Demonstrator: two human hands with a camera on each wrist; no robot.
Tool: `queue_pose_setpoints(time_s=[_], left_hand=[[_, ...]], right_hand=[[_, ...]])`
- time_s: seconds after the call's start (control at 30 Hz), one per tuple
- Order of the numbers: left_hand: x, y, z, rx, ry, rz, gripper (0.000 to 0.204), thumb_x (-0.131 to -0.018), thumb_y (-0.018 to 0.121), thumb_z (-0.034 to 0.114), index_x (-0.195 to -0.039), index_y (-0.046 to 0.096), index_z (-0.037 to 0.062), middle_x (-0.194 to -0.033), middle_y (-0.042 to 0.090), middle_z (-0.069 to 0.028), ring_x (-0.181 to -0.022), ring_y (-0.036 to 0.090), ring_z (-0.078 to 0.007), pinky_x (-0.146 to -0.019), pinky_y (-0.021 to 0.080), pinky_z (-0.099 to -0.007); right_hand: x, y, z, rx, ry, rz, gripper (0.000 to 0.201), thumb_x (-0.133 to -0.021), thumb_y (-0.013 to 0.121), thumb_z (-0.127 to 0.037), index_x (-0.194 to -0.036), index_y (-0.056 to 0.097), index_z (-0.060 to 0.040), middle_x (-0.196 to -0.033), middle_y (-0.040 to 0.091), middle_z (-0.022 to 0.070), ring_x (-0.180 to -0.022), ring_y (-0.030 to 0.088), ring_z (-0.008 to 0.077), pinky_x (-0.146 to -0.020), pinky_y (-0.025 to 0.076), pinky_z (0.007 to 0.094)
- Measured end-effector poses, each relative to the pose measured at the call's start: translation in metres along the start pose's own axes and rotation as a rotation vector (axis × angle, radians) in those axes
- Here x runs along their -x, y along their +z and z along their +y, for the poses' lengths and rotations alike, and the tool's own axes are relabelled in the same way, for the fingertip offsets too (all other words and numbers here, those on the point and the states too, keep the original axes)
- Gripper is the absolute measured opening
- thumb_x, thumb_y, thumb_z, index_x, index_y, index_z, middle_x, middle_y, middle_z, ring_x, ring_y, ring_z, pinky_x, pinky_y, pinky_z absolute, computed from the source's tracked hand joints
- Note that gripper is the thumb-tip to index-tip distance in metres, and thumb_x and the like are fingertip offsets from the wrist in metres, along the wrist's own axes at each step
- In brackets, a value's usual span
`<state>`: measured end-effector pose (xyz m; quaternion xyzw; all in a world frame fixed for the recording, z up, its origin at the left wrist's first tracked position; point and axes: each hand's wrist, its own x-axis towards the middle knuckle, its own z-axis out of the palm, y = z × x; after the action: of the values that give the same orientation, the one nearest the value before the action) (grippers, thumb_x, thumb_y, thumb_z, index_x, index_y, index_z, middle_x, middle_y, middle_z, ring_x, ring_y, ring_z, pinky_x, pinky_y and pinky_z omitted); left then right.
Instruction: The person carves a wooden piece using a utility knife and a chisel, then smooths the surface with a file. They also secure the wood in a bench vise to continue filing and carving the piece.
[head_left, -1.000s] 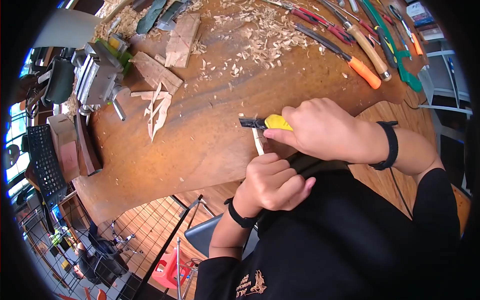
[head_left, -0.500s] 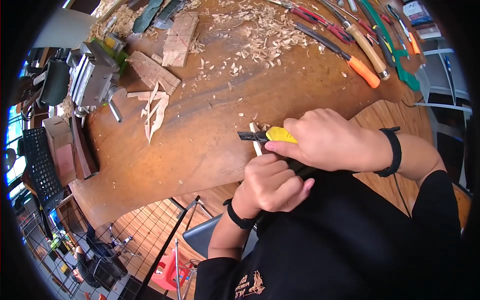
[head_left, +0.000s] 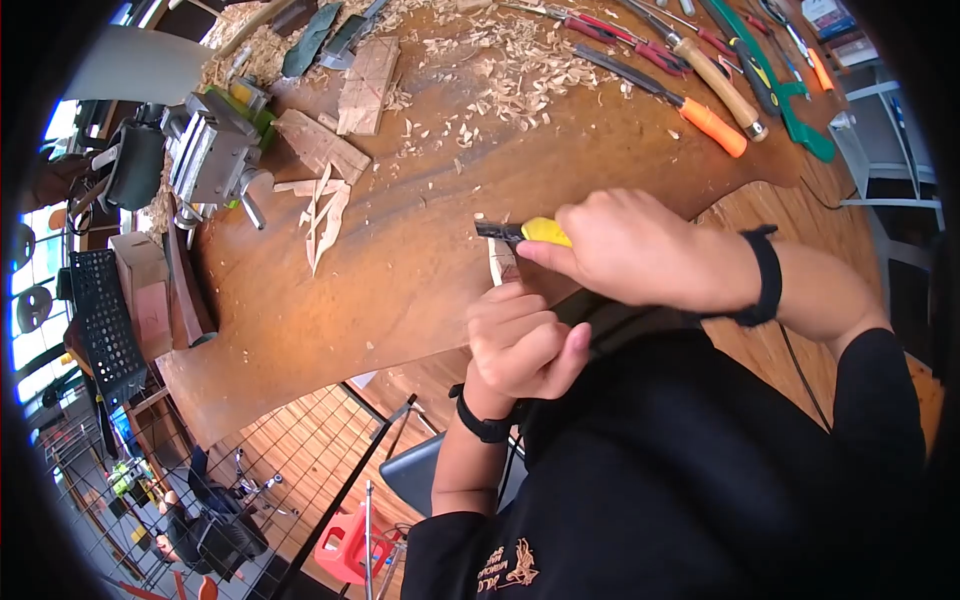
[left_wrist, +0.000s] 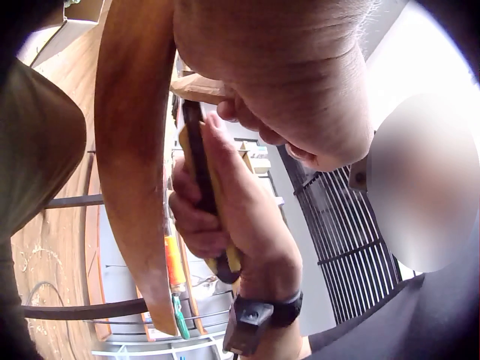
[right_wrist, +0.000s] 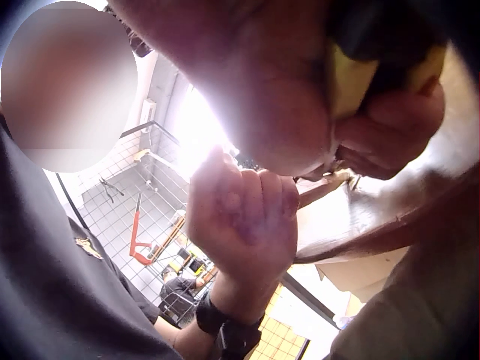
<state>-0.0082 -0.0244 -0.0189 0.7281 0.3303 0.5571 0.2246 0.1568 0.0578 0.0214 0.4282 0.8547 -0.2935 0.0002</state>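
Observation:
My left hand [head_left: 522, 338] holds a slim pale strip of wood [head_left: 497, 262] near the bench's front edge, fingers curled round its lower end. In the head view, the strip's free end points away from my body. My right hand [head_left: 630, 248] grips a yellow and black utility knife [head_left: 545, 232]. Its dark blade [head_left: 494, 230] lies across the strip near the far end, just beyond my left knuckles. The left wrist view shows the knife's handle [left_wrist: 201, 169] enclosed by the right fingers, with the strip's tip [left_wrist: 199, 88] close to the blade.
Carved wood pieces [head_left: 325, 220] and flat boards [head_left: 368, 88] lie on the wooden bench [head_left: 420, 250] beside a metal vise [head_left: 215, 155]. Shavings [head_left: 520, 75] spread across the back. An orange-handled file [head_left: 712, 125] and several other tools lie at right. A red stool [head_left: 350, 545] stands below.
The knife slid along the strip toward my left hand, baring the strip's tip, then went back out to the far end. My left hand keeps its grip. The head view shifted slightly.

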Motion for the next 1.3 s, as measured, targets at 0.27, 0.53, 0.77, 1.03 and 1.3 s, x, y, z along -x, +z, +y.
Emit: queue_pose_setpoints(time_s=[0.27,0.53,0.77,1.03,1.3], left_hand=[[0.004,0.000,-0.003,0.038,0.008,0.114,0.026,-0.076,0.068,-0.002,-0.060,0.048,0.0062,-0.049,0.045,-0.0032,-0.041,0.043,-0.0196,-0.045,0.032,-0.0319],[-0.040,0.003,0.017,0.807,-0.205,0.725,0.040,-0.109,0.039,0.031,-0.073,0.038,0.0135,-0.044,0.032,0.0032,-0.042,0.032,-0.0116,-0.053,0.039,-0.0281],[-0.028,0.028,0.001,0.314,-0.651,0.544,0.039,-0.110,0.041,0.029,-0.125,0.056,-0.0039,-0.107,0.069,-0.0149,-0.069,0.064,-0.0129,-0.065,0.052,-0.0274],[-0.011,0.040,-0.011,1.162,-0.757,0.527,0.036,-0.108,0.046,0.023,-0.135,0.051,-0.0016,-0.109,0.066,-0.0098,-0.087,0.065,-0.0128,-0.067,0.053,-0.0237],[-0.023,0.042,-0.024,1.314,-0.693,0.730,0.047,-0.108,0.045,0.017,-0.151,0.035,0.0009,-0.132,0.059,-0.0089,-0.119,0.060,-0.0191,-0.097,0.054,-0.0359]], right_hand=[[0.007,-0.006,0.000,-0.122,0.101,-0.020,0.063,-0.099,0.054,-0.053,-0.070,0.066,0.0020,-0.065,0.064,0.0252,-0.062,0.064,0.0433,-0.061,0.054,0.0482],[-0.014,-0.016,0.003,-1.291,0.174,-0.278,0.030,-0.097,0.070,-0.035,-0.102,0.064,-0.0064,-0.072,0.065,0.0028,-0.048,0.043,0.0003,-0.044,0.032,0.0170],[-0.030,-0.034,0.012,-1.336,0.006,0.155,0.023,-0.096,0.072,-0.029,-0.096,0.065,-0.0064,-0.069,0.056,-0.0030,-0.053,0.045,0.0017,-0.047,0.033,0.0192],[-0.028,-0.030,0.024,-1.285,0.117,0.106,0.032,-0.099,0.066,-0.028,-0.114,0.064,0.0006,-0.085,0.069,0.0069,-0.054,0.047,0.0032,-0.048,0.036,0.0194],[0.001,0.008,0.045,-1.248,0.065,0.153,0.028,-0.100,0.065,-0.025,-0.110,0.064,0.0005,-0.079,0.066,0.0065,-0.052,0.047,0.0036,-0.048,0.036,0.0194]])
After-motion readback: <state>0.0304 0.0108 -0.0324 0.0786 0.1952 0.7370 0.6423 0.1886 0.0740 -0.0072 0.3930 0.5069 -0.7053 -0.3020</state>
